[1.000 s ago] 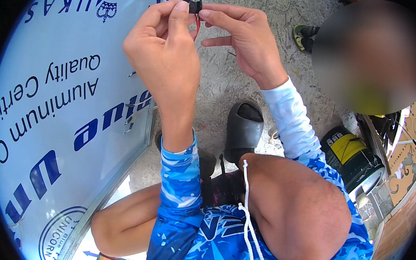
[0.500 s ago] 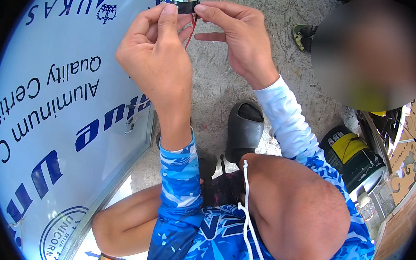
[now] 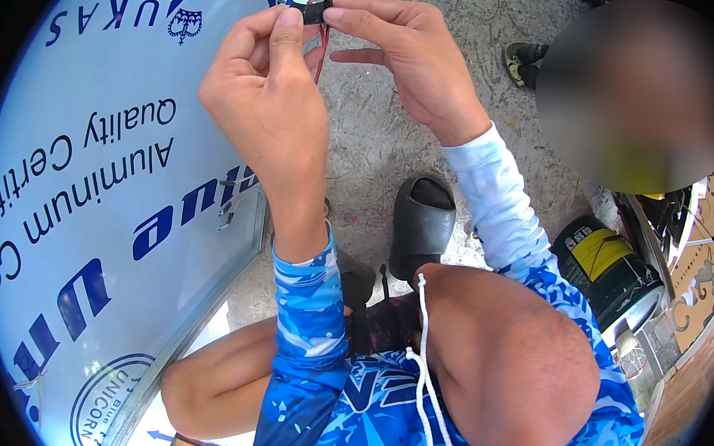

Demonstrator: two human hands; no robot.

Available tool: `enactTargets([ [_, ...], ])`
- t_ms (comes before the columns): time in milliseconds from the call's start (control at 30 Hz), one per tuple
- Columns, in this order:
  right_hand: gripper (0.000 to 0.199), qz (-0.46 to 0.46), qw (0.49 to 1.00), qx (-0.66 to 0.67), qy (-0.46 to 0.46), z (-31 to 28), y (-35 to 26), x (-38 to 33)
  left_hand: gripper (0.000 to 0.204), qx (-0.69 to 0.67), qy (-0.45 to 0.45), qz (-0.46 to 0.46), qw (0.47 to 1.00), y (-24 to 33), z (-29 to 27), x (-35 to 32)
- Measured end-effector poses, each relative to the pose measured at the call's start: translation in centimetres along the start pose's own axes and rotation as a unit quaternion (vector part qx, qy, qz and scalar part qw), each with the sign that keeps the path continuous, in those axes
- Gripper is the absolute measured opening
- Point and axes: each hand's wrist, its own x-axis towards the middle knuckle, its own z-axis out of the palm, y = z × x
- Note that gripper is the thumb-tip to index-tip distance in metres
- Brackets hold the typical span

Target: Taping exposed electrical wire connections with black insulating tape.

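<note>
At the top of the head view, a short piece of black electrical tape (image 3: 310, 12) stretches between my two hands, around or against thin wires. My left hand (image 3: 271, 89) pinches its left end between thumb and forefinger. The thumb and forefinger of my right hand (image 3: 418, 61) grip the other end, while its lower fingers stick out to the left. A red wire (image 3: 322, 50) runs down below the tape. Above it, red and dark wires loop up past the frame's edge. How the tape sits on the wires is partly hidden by my fingers.
A large white printed panel (image 3: 125, 187) with a metal edge fills the left side. Concrete floor (image 3: 362, 134) lies beneath my hands. To the right stands a dark bucket with a yellow label (image 3: 605, 256), near boards and scraps. Another person's foot (image 3: 523, 64) is at the upper right.
The right hand's fingertips have shifted slightly left toward the left hand, and the span of tape between them is a little shorter. The left hand stays nearly still.
</note>
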Motion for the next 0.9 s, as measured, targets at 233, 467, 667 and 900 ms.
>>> enactTargets([
  [233, 0.025, 0.011, 0.997, 0.076, -0.029, 0.2, 0.9, 0.7, 0.012, -0.022, 0.000, 0.017, 1.000, 0.3, -0.3, 0.1],
  [467, 0.019, 0.061, 0.977, 0.201, -0.048, 1.0, 1.6, 0.8, 0.011, -0.037, 0.044, 0.042, 0.997, 0.1, -0.3, -0.4],
  [667, 0.020, 0.090, 0.971, 0.218, -0.046, 1.0, 2.2, 1.1, 0.012, -0.043, 0.025, 0.008, 0.999, 0.1, -0.7, -0.3],
  [900, 0.020, 0.059, 0.982, 0.173, -0.037, 1.1, 1.6, 1.1, 0.012, -0.059, 0.013, -0.003, 0.998, 0.6, -0.9, -0.5],
])
